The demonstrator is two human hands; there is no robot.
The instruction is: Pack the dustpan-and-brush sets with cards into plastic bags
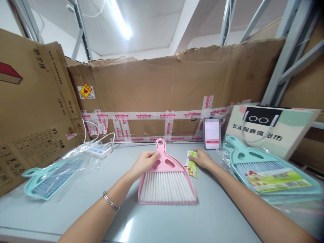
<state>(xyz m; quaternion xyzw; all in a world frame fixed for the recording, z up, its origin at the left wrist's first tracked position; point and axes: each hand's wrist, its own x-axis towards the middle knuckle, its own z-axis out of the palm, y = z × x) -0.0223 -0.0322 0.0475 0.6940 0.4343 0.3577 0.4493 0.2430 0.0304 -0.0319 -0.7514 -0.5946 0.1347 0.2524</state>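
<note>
A pink dustpan (174,168) with a white-bristled brush (164,187) nested in it lies flat in the middle of the grey table (177,219), its handle loop pointing away from me. My left hand (145,162) grips the set at the left side of the handle, fingers curled on it. My right hand (202,158) pinches a small green and yellow printed card (191,164) that lies against the dustpan's right edge.
A teal dustpan set in clear plastic (50,175) lies at the left. Several teal sets with a label (268,172) are stacked at the right, before a paper bag (273,130). A power strip (99,150) and a small device (212,134) sit by the cardboard wall (162,87).
</note>
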